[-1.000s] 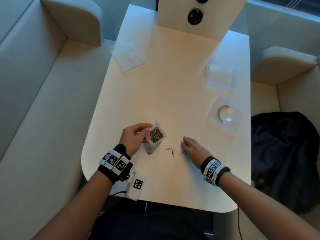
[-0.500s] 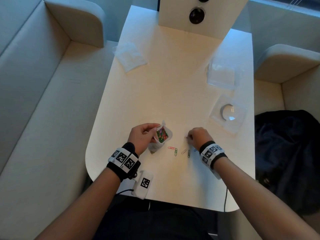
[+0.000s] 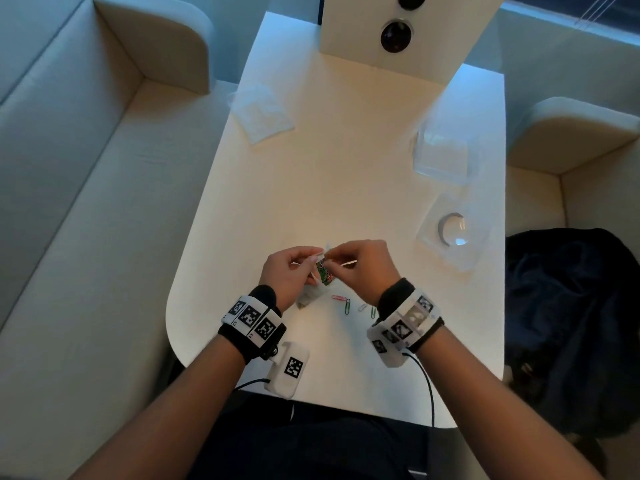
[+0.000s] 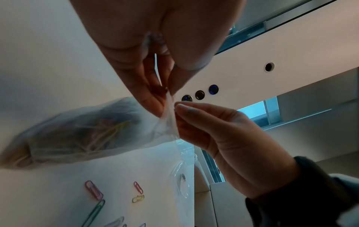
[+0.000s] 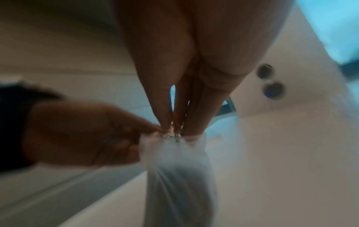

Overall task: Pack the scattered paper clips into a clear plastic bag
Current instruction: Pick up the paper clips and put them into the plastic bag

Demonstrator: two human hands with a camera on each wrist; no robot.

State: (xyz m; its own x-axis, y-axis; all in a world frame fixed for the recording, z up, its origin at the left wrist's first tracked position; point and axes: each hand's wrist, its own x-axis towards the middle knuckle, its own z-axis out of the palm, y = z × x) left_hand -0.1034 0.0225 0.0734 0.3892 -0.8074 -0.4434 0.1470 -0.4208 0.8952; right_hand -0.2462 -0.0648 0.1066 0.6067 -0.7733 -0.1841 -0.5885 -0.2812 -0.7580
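Note:
A small clear plastic bag [image 3: 325, 273] holding several coloured paper clips hangs just above the white table [image 3: 346, 174]. My left hand [image 3: 311, 260] pinches one side of its mouth. My right hand [image 3: 334, 255] meets it there, fingers pinched together. In the blurred right wrist view the right hand [image 5: 174, 130] holds thin wire, apparently a paper clip [image 5: 177, 136], at the mouth of the bag [image 5: 174, 169]. Loose clips lie below the hands: a pink one [image 3: 338, 297], a green one [image 3: 347, 306], a pale one [image 3: 362, 307], another green one [image 3: 373, 311]. The left wrist view shows the bag [image 4: 77, 130] and the loose clips [image 4: 93, 189].
A flat clear packet with a ring [image 3: 453, 233] and a clear plastic box [image 3: 441, 152] lie at the right. A crumpled clear sheet [image 3: 261, 112] sits at the far left. A white panel with round buttons [image 3: 394, 32] stands at the back. A dark garment [image 3: 568, 323] lies on the right seat.
My right hand left the table beside the loose clips and moved up and left to the bag's mouth. The left hand raised the bag slightly.

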